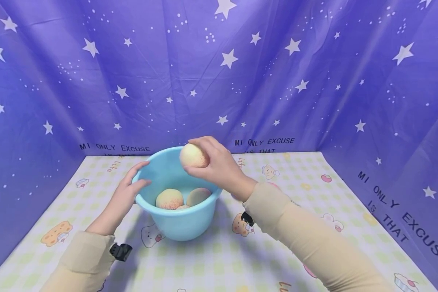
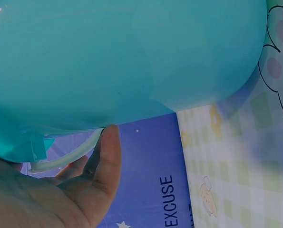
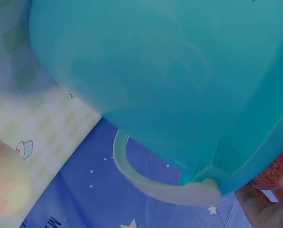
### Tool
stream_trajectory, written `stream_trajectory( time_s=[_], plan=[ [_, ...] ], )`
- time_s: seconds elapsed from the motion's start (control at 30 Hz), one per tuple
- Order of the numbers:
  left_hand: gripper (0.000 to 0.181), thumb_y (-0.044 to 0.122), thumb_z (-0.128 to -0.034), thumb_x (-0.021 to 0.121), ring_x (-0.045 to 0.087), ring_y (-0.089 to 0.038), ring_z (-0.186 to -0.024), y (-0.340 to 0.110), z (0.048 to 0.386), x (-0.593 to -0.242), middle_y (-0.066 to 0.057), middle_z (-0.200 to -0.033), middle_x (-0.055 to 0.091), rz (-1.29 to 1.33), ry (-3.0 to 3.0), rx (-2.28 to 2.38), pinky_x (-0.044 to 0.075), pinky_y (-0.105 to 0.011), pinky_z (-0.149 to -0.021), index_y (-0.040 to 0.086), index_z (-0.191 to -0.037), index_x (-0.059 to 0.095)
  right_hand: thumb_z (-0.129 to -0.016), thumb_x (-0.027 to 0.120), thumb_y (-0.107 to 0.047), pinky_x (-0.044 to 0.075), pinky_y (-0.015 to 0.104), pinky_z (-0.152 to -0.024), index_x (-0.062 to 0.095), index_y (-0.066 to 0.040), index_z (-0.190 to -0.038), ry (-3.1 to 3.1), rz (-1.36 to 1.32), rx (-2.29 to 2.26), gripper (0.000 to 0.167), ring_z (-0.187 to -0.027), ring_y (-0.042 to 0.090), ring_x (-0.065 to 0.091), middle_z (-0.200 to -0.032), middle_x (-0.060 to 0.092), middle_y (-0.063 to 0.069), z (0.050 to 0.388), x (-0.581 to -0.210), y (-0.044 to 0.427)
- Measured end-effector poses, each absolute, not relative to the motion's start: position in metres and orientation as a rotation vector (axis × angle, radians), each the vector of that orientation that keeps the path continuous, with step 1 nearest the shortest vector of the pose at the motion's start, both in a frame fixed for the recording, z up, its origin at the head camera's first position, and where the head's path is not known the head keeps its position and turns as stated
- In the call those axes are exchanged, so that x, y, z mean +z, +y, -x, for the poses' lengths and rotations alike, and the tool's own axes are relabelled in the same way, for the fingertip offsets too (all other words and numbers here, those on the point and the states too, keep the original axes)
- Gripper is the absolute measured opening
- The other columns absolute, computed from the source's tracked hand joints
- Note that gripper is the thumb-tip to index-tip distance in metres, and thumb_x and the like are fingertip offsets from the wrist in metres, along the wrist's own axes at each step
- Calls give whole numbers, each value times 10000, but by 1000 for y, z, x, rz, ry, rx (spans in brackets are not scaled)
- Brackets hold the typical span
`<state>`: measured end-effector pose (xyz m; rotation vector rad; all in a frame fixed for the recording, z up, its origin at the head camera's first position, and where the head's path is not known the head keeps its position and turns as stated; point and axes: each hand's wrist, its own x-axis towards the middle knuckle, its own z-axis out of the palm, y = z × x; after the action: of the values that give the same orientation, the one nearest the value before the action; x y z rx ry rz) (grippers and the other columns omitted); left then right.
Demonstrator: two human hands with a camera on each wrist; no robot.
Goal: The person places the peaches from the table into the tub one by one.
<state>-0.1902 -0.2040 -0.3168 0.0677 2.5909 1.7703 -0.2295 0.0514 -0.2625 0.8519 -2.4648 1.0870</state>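
1. Star curtain (image 1: 190, 121), purple. Hangs behind the grip and to both sides.
2. Cloth (image 1: 160, 267), pale, checked, printed with cartoon figures. Lies below both hands, under the bucket.
3. Bucket (image 1: 184, 225), light blue. Stands on the cloth, between the hands, mouth up; probably placed so as to keep the rim within reach of one hand and the opening beneath the other.
4. Right hand (image 1: 220, 164). Grasps one peach, fingers over the top, thumb below; reaches in from the right, raised above the bucket's mouth, probably to clear the rim.
5. Left hand (image 1: 123, 192). Grips the bucket's rim, thumb over the edge, other fingers against the outer wall; likely steadies against tipping or sliding.
6. Handle (image 3: 146, 187), pale, curved. Hangs down outside the rim; in the left wrist view, lies beside the left fingers.
7. Held peach (image 1: 191, 156), cream with red speckling. Sits within the right-hand grip, over the opening, well above the bucket's floor.
8. Peaches in the bucket (image 1: 169, 198), two plain to see, plus a sliver of another. Lie below the right-hand grip, sheltered by the wall.
9. Loose peach (image 3: 5, 180). Rests on the cloth outside the bucket, below the right-hand grip; apart from the wall.
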Motion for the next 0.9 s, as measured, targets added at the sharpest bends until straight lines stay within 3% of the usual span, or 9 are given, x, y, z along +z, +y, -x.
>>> stream_trajectory(
  time_s=[0.47,0.77,0.9],
  plan=[
    [648,210,-981,476,428,-402,-1329,-203,190,-316,-162,-1637,199,-38,2593,1758,485,-356,-850,244,-1581,232,-803,790,-309,525,386,-924,584,-172,-1347,-2483,-895,1013,599,-1146,195,583,-1300,597,15,233,-262,37],
    [655,203,-980,476,425,-393,-1328,-203,191,-317,-156,-1643,186,-34,2592,1753,485,-348,-834,244,-1583,225,-812,778,-312,520,378,-927,573,-183,-1366,-2520,-906,1014,605,-1159,191,576,-1331,586,6,233,-260,33],
    [645,208,-983,476,416,-399,-1342,-203,190,-316,-160,-1640,194,-44,2597,1756,487,-394,-883,241,-1580,235,-815,775,-323,503,394,-955,542,-193,-1399,-2584,-913,994,643,-1187,209,564,-1373,562,15,233,-261,32]
  ],
)
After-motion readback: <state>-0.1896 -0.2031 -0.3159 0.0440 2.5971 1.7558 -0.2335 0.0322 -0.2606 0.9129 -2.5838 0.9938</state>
